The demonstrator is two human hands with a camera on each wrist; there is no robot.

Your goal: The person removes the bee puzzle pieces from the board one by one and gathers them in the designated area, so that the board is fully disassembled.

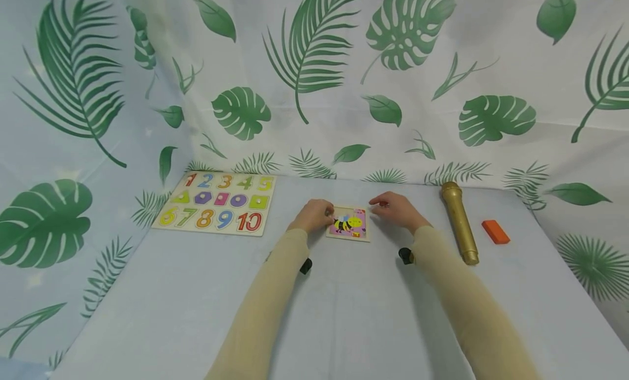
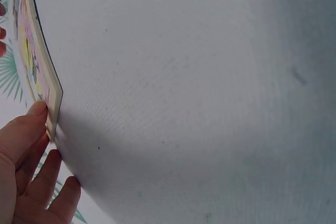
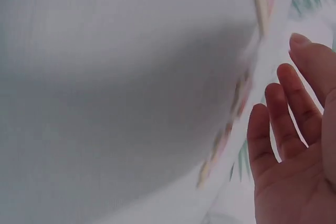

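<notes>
A small square wooden puzzle (image 1: 350,233) with a yellow and black bee on a pink ground lies on the table. My left hand (image 1: 314,215) is at its left side. In the left wrist view, the thumb of that hand (image 2: 23,145) lies on the puzzle's corner (image 2: 43,85) and the fingers sit below, pinching the edge. My right hand (image 1: 395,208) hovers just off the puzzle's right edge, holding nothing. The right wrist view shows this hand (image 3: 299,124) with fingers loosely bent, apart from the puzzle's corner (image 3: 261,3).
A number and shape board (image 1: 228,202) lies at the back left of the table (image 1: 339,314). To the right are a gold microphone (image 1: 460,221) and an orange block (image 1: 496,232). A leaf-printed curtain (image 1: 339,134) stands behind the table.
</notes>
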